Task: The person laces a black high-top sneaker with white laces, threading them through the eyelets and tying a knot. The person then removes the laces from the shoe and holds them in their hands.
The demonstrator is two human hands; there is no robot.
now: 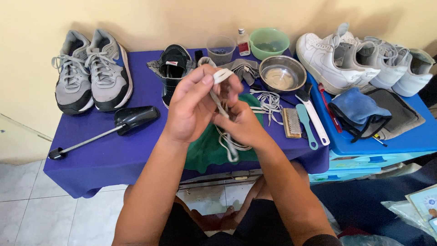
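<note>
Over the purple table (114, 150), left hand (189, 107) and right hand (243, 125) both pinch a white shoelace (222, 75), rubbing it clean; next, slide fingers along slowly.

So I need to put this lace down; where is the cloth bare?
Bare cloth lies in front of the shoe tree, left of the green rag. It is crowded right of the hands: laces, brushes, steel bowl.

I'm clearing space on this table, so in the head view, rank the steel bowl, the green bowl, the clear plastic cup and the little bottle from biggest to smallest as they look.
1. Steel bowl, clearly widest.
2. Green bowl; it sits farther back, so its true size may be closer to the steel bowl's.
3. Clear plastic cup.
4. Little bottle, the smallest.
</note>
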